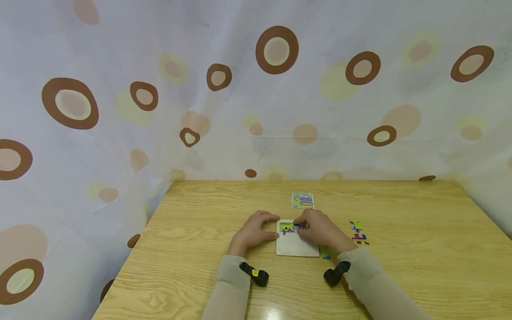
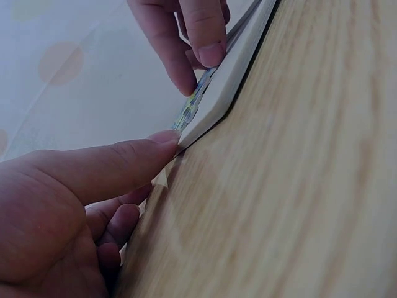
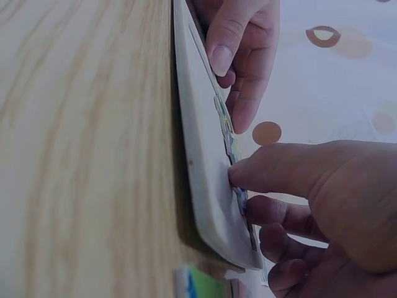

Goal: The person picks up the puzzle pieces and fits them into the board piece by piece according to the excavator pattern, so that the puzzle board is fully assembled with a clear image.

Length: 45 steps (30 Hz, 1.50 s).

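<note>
A white puzzle board (image 1: 298, 246) lies on the table, its upper recess partly filled with green and blue puzzle pieces (image 1: 286, 228). At the board's upper left corner is my left hand (image 1: 256, 229), thumb on the left edge and forefinger at the top, holding it. My right hand (image 1: 320, 227) is over the board's upper right part. Its thumb and forefinger pinch a small puzzle piece at the recess, mostly hidden by the fingers. In the right wrist view, the right thumb (image 3: 273, 169) touches the row of pieces.
Behind the board lies a picture card (image 1: 302, 200) showing an excavator. Loose puzzle pieces (image 1: 360, 239) lie to the right on the wooden table (image 1: 192, 226). Another green and blue piece (image 1: 326, 254) sits by the board's lower right corner. A patterned curtain (image 1: 228, 146) hangs behind.
</note>
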Motion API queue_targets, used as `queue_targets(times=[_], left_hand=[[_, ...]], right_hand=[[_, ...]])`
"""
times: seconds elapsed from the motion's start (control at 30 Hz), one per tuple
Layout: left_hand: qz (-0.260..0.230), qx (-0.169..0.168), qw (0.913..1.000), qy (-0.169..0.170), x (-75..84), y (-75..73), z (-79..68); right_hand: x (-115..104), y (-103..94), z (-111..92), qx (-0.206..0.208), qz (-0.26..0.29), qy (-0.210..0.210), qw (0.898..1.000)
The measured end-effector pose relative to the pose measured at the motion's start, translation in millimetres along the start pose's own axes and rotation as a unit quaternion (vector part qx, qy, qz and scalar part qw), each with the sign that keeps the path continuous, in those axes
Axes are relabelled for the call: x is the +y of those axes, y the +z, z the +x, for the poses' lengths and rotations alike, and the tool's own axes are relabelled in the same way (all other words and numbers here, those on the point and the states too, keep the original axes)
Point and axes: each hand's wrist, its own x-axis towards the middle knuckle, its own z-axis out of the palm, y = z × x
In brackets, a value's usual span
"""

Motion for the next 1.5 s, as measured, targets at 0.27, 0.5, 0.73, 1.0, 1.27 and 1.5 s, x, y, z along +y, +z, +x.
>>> queue_targets(times=[0.27,0.5,0.73,1.0,1.27,1.5], left_hand=[[-0.002,0.000,1.0000,-0.002,0.3,0.2,0.2],[0.004,0.001,1.0000,-0.002,-0.4,-0.1,1.7],[0.002,-0.004,1.0000,0.005,-0.2,0.5,2.0],[0.002,0.000,1.0000,0.006,-1.2,0.1,1.2],[0.006,0.003,0.9999,0.012,-0.8,-0.4,0.6],[0.006,0.004,1.0000,0.006,-4.1,2.5,2.3]], right_hand=[[-3.3,-2.3,-3.2,-0.001,0.000,0.002,1.000],[-5.1,-4.8,-4.1,0.000,0.007,-0.006,1.000],[-3.1,-5.0,-4.0,0.010,0.026,-0.006,1.000],[1.9,-0.2,-1.4,0.023,0.050,0.004,0.998],[0.6,-1.4,-3.8,0.037,0.055,0.006,0.998],[5.3,-6.9,-13.8,0.057,0.067,0.000,0.996]])
